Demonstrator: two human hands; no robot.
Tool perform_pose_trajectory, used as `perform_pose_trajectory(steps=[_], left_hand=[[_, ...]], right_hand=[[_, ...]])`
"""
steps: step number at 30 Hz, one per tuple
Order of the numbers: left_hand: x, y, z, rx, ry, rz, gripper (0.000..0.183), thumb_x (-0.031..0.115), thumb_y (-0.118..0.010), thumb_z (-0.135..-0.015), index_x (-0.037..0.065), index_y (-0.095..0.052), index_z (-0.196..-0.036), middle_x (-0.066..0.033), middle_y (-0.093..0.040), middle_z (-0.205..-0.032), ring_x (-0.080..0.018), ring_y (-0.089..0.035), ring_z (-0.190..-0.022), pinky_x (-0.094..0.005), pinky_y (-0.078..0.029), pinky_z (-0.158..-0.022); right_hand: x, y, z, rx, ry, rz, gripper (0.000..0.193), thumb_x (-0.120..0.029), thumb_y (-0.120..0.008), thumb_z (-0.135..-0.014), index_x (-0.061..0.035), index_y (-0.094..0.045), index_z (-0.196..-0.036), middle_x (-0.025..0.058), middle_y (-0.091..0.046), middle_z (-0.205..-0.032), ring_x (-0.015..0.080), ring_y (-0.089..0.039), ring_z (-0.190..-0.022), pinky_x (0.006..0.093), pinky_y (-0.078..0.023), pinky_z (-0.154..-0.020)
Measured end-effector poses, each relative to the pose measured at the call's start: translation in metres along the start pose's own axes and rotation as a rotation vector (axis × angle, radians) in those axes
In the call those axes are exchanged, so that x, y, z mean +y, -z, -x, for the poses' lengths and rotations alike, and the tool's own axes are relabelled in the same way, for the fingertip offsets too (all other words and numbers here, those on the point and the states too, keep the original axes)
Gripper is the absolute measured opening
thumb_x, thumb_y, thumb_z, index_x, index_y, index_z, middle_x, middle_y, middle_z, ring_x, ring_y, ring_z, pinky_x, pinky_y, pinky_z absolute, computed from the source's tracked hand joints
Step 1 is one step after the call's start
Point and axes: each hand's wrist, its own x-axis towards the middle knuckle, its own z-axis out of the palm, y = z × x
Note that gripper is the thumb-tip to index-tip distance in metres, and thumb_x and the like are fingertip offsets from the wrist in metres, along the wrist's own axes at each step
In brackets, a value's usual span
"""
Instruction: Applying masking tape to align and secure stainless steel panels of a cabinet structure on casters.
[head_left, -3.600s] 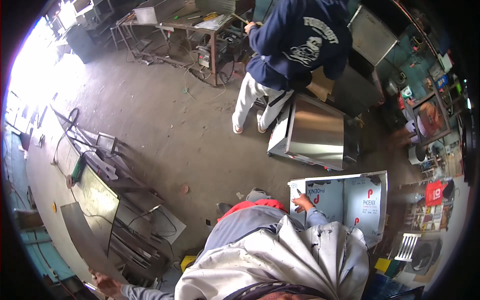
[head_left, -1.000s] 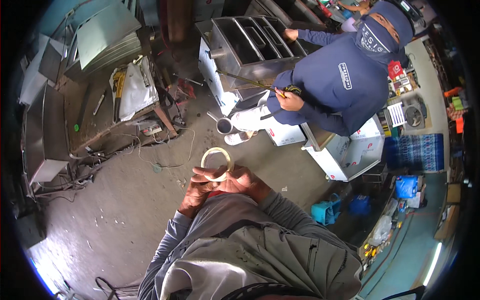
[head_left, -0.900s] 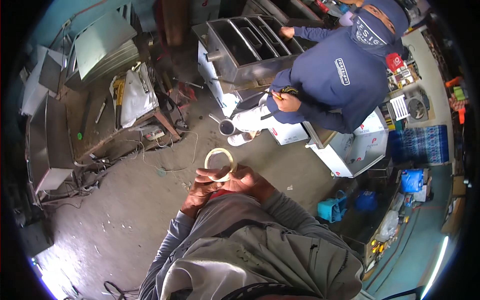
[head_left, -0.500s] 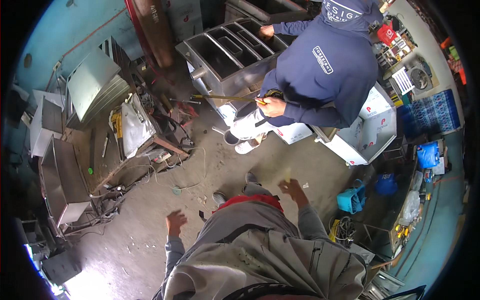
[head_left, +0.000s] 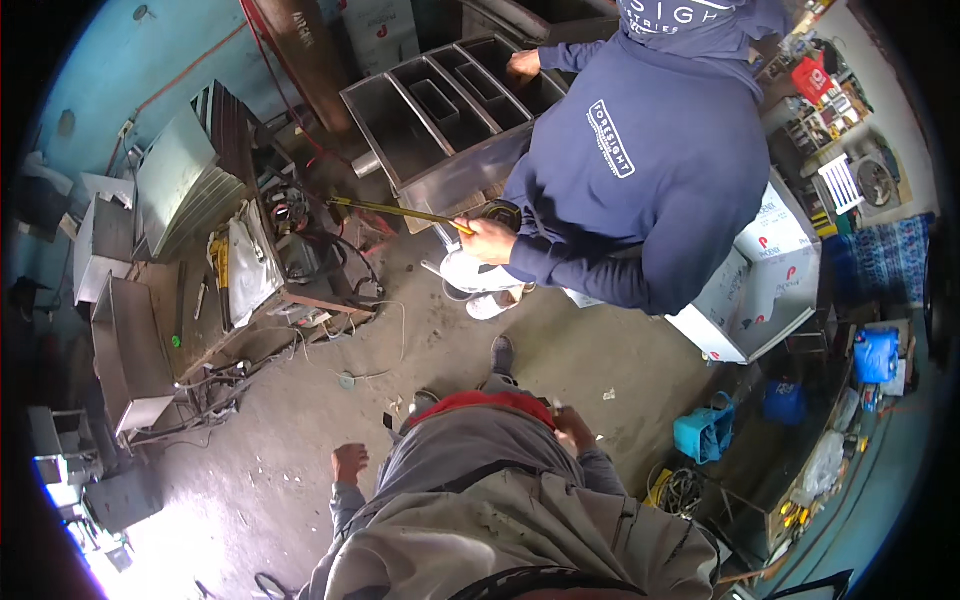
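We can pass over the floor (head_left: 290,440) from our left hand (head_left: 349,463) to the loose cable (head_left: 403,345) by the workbench (head_left: 215,345). Ahead, co-worker (head_left: 690,200) and metal box (head_left: 465,160) block us; tape blade (head_left: 400,211) juts left. Right of our right hand (head_left: 573,430): blue bag (head_left: 703,432), coiled cable (head_left: 682,492).

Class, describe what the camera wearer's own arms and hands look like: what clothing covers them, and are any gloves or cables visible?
The left hand and right hand are both bare, with no gloves visible. The left sleeve and right sleeve are grey and long, reaching about the wrists. No cables or clear markings show on either sleeve.
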Motion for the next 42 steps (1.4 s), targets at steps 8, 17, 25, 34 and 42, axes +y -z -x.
perform_pose_trajectory(steps=[8, 17, 25, 34, 42], left_hand=[[0.072, -0.149, 0.054, -0.032, -0.341, -0.517, 0.039, 0.036, -0.078, -0.097, -0.002, -0.077, -0.089, -0.0097, -0.079, -0.079, -0.0154, -0.073, -0.071, -0.0318, -0.058, -0.065], [0.048, -0.128, 0.064, 0.221, -0.185, -0.493, 0.028, 0.024, -0.088, -0.086, -0.001, -0.075, -0.086, -0.0099, -0.078, -0.080, -0.0165, -0.074, -0.067, -0.0321, -0.058, -0.058], [0.020, -0.135, 0.029, 0.230, -0.091, -0.277, 0.026, 0.025, -0.076, -0.098, 0.002, -0.082, -0.106, -0.0083, -0.079, -0.082, -0.0138, -0.074, -0.068, -0.0314, -0.059, -0.058], [0.047, -0.177, 0.027, 0.202, -0.195, -0.288, 0.034, 0.027, -0.076, -0.098, -0.003, -0.081, -0.112, -0.0103, -0.080, -0.086, -0.0165, -0.076, -0.074, -0.0331, -0.061, -0.068], [-0.003, -0.148, 0.028, 0.261, -0.042, -0.176, 0.030, 0.024, -0.075, -0.098, 0.001, -0.081, -0.116, -0.0088, -0.079, -0.087, -0.0165, -0.075, -0.071, -0.0333, -0.060, -0.061]], right_hand=[[-0.049, 0.141, -0.065, 0.100, 0.141, -0.262, 0.033, -0.032, -0.088, -0.092, -0.0011, -0.079, -0.100, 0.0034, -0.072, -0.078, 0.0151, -0.069, -0.069, 0.0339, -0.057, -0.065], [0.063, 0.137, -0.086, -0.255, -0.153, -0.634, 0.017, -0.019, -0.079, -0.097, -0.0059, -0.069, -0.094, -0.0021, -0.062, -0.073, 0.0086, -0.056, -0.054, 0.0258, -0.042, -0.048], [0.016, 0.155, -0.044, -0.259, -0.148, -0.488, 0.008, -0.011, -0.076, -0.095, -0.0091, -0.070, -0.101, -0.0035, -0.061, -0.077, 0.0080, -0.054, -0.058, 0.0265, -0.043, -0.051], [-0.025, 0.199, -0.074, -0.049, -0.023, -0.370, 0.032, -0.019, -0.078, -0.096, -0.0062, -0.071, -0.124, 0.0024, -0.070, -0.091, 0.0159, -0.069, -0.073, 0.0369, -0.062, -0.073], [-0.038, 0.185, -0.078, -0.151, -0.052, -0.329, 0.022, -0.018, -0.075, -0.099, -0.0081, -0.069, -0.118, 0.0003, -0.066, -0.087, 0.0125, -0.064, -0.069, 0.0339, -0.056, -0.067]])
